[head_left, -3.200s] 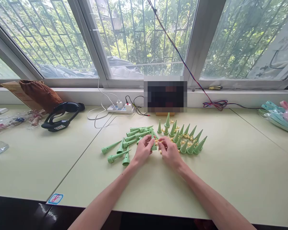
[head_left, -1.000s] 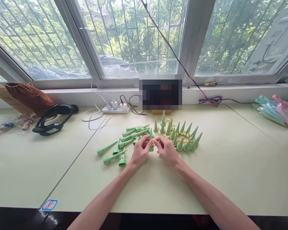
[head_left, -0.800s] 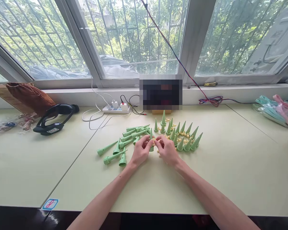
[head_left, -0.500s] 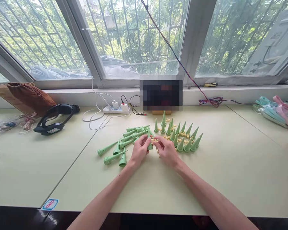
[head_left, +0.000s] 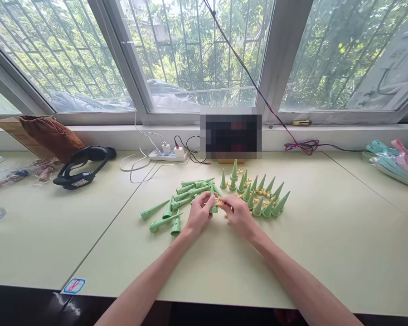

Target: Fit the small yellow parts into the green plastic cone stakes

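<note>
My left hand (head_left: 200, 212) is closed around a green plastic plant-watering spike (head_left: 212, 206), which points upward above the table. A small yellow valve (head_left: 219, 202) is pinched between the fingertips of my right hand (head_left: 237, 213), against the side of that spike. To the left of my hands lies a loose pile of green spikes (head_left: 187, 194), most on their sides. Several green spikes (head_left: 268, 207) with wide round bases stand upright on the right. Small yellow pieces (head_left: 258, 193) lie among them, and a few are partly hidden by my right hand.
Black headphones (head_left: 85, 167) and a brown pouch (head_left: 54, 136) are at the left. A white power strip (head_left: 168, 155) with cables lies near the window. Behind the spikes is a blurred dark screen (head_left: 233, 136). Bagged pink and teal straps (head_left: 392, 158) rest at the far right.
The view has shifted slightly, so everything sits a little to the right. Both hands keep their hold, and the yellow valve shows a bit more at the spike's side.
</note>
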Tool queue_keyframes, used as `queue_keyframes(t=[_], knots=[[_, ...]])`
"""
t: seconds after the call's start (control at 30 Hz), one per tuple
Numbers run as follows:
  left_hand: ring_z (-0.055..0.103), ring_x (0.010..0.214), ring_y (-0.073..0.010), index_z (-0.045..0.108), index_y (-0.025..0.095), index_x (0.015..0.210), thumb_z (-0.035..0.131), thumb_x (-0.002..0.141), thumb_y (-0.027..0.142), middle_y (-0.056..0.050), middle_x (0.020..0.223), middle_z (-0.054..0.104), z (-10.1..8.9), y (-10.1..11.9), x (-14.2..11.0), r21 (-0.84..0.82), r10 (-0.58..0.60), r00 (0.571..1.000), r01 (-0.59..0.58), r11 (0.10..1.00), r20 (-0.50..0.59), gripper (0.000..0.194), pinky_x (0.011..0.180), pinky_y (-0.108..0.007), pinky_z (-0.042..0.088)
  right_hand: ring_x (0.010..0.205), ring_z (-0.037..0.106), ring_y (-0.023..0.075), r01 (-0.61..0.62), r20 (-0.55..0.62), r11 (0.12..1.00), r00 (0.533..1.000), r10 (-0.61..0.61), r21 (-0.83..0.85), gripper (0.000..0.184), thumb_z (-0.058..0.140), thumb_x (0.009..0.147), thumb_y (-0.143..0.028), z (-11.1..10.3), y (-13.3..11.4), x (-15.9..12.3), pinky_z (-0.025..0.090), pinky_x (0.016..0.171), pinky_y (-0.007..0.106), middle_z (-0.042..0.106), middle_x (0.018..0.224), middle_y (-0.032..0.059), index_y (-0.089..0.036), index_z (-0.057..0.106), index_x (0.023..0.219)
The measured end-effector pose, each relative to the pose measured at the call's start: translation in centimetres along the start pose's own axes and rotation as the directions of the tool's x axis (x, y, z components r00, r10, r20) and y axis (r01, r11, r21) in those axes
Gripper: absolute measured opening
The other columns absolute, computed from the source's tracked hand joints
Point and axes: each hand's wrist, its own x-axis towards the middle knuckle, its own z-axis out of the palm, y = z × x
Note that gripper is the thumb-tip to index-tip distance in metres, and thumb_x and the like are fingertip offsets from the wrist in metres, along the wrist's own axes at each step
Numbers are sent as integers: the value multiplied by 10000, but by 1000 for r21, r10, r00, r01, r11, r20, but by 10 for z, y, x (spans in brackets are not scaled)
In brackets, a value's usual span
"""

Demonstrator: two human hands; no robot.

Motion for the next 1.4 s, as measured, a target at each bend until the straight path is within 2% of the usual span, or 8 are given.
queue_keyframes(t=[0.17, 0.4, 0.67, 1.03, 1.23, 1.4], knots=[[489, 649, -115, 633, 213, 1076, 600, 807, 546, -35, 829, 591, -1, -1, 0, 71, 45, 999, -46, 996, 4, 429, 437, -152, 354, 680, 527, 170, 0, 28, 1000, 1000, 0, 0, 188, 493, 947, -216, 1, 2, -1, 397, 630, 274, 613, 760, 41, -173, 668, 892], [494, 622, -111, 626, 203, 1022, 592, 815, 539, -25, 813, 576, -1, -1, -1, 112, 87, 996, -90, 990, 29, 396, 425, -161, 372, 609, 457, 147, 7, 85, 998, 996, -2, -63, 283, 419, 979, -246, 2, 9, -3, 348, 592, 263, 543, 677, 14, -178, 585, 760], [533, 645, -127, 625, 207, 1000, 611, 802, 549, -29, 810, 595, 0, -3, -2, 93, 105, 994, -108, 990, 36, 395, 441, -177, 391, 558, 434, 138, -28, 110, 995, 993, 38, -95, 369, 332, 1008, -311, 1, 7, -4, 329, 548, 260, 511, 626, 4, -203, 457, 678], [529, 655, -119, 617, 197, 988, 605, 814, 541, -42, 857, 607, 0, -2, -4, 93, 111, 992, -115, 989, 55, 385, 456, -176, 388, 520, 435, 129, -61, 121, 995, 990, 70, -78, 424, 295, 1025, -352, 2, 5, -4, 324, 537, 263, 504, 590, -4, -210, 413, 643], [508, 657, -117, 625, 193, 962, 619, 795, 543, -43, 848, 585, 3, 2, -4, 51, 73, 997, -74, 996, 22, 388, 455, -170, 364, 532, 438, 129, -78, 14, 997, 997, 78, -23, 401, 352, 1015, -383, 3, 2, -4, 332, 523, 251, 508, 594, -14, -202, 499, 690], [431, 596, -88, 648, 200, 1010, 635, 783, 534, -24, 802, 572, 3, 0, -1, -41, 23, 1000, -22, 999, 10, 405, 448, -172, 319, 641, 548, 152, -67, -10, 997, 998, 68, 40, 261, 414, 997, -350, 1, -1, -5, 414, 580, 252, 627, 761, 24, -192, 618, 967]])
